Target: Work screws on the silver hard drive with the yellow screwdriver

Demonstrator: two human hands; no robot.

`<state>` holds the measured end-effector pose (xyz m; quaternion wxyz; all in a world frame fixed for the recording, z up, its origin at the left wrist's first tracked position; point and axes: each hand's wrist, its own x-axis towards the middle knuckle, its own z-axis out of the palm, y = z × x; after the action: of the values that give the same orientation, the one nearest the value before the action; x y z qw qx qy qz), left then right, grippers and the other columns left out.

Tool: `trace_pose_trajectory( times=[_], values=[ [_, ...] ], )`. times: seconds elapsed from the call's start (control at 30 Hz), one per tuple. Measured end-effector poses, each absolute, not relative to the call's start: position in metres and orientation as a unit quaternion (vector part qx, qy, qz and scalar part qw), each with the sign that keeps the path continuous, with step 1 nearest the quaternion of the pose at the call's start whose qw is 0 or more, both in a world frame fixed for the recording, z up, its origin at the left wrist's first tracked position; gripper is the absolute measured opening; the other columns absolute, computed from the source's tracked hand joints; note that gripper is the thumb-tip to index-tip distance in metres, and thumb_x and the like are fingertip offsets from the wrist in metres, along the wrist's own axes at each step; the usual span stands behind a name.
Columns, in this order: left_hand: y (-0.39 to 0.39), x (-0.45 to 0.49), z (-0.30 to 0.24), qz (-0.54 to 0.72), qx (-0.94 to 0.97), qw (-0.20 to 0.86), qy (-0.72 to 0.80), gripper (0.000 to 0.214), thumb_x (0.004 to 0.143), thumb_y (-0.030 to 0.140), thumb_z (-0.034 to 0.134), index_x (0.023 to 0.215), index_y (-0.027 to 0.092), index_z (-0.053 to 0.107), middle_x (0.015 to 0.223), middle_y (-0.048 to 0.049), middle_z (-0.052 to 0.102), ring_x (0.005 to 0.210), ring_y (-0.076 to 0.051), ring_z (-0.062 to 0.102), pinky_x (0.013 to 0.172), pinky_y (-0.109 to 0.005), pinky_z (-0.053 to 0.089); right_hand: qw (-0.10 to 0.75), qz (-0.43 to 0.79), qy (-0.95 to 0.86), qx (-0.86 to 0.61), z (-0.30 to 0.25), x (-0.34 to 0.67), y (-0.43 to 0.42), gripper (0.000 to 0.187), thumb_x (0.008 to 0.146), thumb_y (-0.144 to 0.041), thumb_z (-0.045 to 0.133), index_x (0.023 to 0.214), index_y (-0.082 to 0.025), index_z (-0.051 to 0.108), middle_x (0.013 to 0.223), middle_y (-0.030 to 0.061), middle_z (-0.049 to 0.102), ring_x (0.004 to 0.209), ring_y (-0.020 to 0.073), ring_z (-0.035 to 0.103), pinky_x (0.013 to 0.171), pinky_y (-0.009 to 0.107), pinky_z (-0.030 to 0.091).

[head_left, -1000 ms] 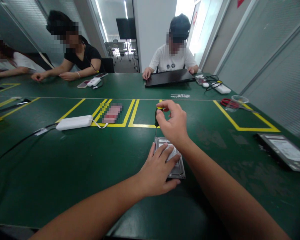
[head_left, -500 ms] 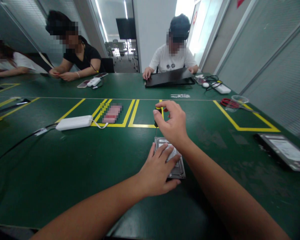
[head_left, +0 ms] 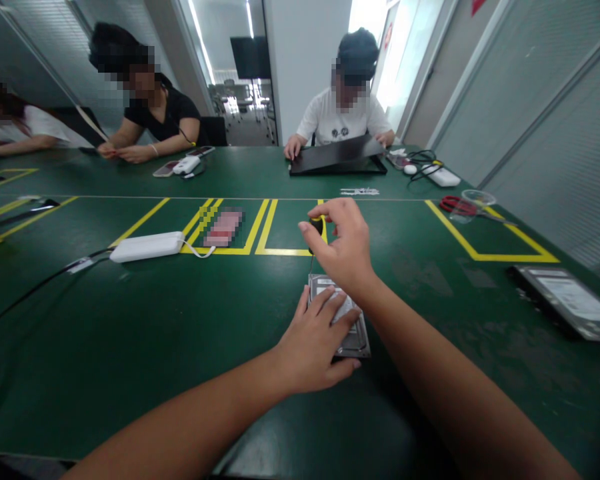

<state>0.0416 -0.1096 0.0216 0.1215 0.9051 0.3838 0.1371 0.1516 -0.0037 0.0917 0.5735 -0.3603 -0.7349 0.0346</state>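
Note:
A small silver hard drive (head_left: 359, 339) with a white label lies on the green table in front of me. My left hand (head_left: 313, 343) rests flat over it, fingers spread across the label and thumb by its near edge. Above the drive's far left corner, my right hand (head_left: 349, 243) has its thumb and fingers around the black and yellow handle of a screwdriver (head_left: 317, 227). The screwdriver stands nearly upright. Its thin shaft reaches down to that corner, though the exact contact of the tip is too small to make out.
A larger hard drive (head_left: 575, 297) lies at the right. A white power strip (head_left: 147, 247) with a cable is on the left, by a blurred pink phone (head_left: 223, 228). Red-handled pliers (head_left: 455, 205) and a clear cup (head_left: 473, 205) sit far right. Several people work across the table.
My right thumb and fingers have spread slightly apart around the screwdriver handle, the thumb shifting left. My left hand and the hard drive stay in place.

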Motion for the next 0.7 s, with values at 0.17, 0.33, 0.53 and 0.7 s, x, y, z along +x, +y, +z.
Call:
trace_pose_trajectory(
  times=[0.17,0.33,0.53,0.7],
  values=[
    [-0.1094,0.0413,0.0216,0.134,0.906,0.121,0.384,0.081,0.079,0.054,0.067,0.148,0.023,0.040,0.156,-0.0153,0.034,0.146,-0.041,0.022,0.117,-0.071,0.007,0.569,0.022,-0.739,-0.361,0.0894,0.1518,-0.0004,0.009,0.086,-0.027,0.062,0.092,-0.022,0.063,0.094,0.0037,0.065,0.091,0.0197,0.057,0.083,0.037,0.045],
    [-0.1095,0.0420,0.0234,0.128,0.905,0.117,0.388,0.080,0.079,0.054,0.068,0.147,0.022,0.041,0.156,-0.0160,0.034,0.147,-0.040,0.022,0.118,-0.070,0.007,0.576,0.012,-0.732,-0.363,0.0905,0.1514,-0.0016,0.014,0.084,-0.018,0.056,0.095,-0.021,0.064,0.094,0.0022,0.069,0.085,0.0181,0.058,0.080,0.035,0.045],
    [-0.1095,0.0422,0.0226,0.133,0.906,0.119,0.384,0.082,0.079,0.054,0.068,0.149,0.023,0.039,0.156,-0.0155,0.034,0.147,-0.040,0.022,0.118,-0.070,0.008,0.580,0.016,-0.735,-0.352,0.0923,0.1527,-0.0020,0.011,0.087,-0.032,0.063,0.087,-0.021,0.062,0.090,0.0025,0.065,0.086,0.0184,0.057,0.080,0.035,0.045],
    [-0.1085,0.0421,0.0221,0.134,0.906,0.117,0.384,0.078,0.080,0.055,0.066,0.147,0.023,0.041,0.155,-0.0155,0.035,0.146,-0.040,0.023,0.118,-0.070,0.007,0.569,0.009,-0.743,-0.353,0.0914,0.1521,-0.0012,0.008,0.087,-0.029,0.063,0.087,-0.021,0.061,0.089,0.0025,0.065,0.088,0.0188,0.057,0.081,0.035,0.045]
  ],
)
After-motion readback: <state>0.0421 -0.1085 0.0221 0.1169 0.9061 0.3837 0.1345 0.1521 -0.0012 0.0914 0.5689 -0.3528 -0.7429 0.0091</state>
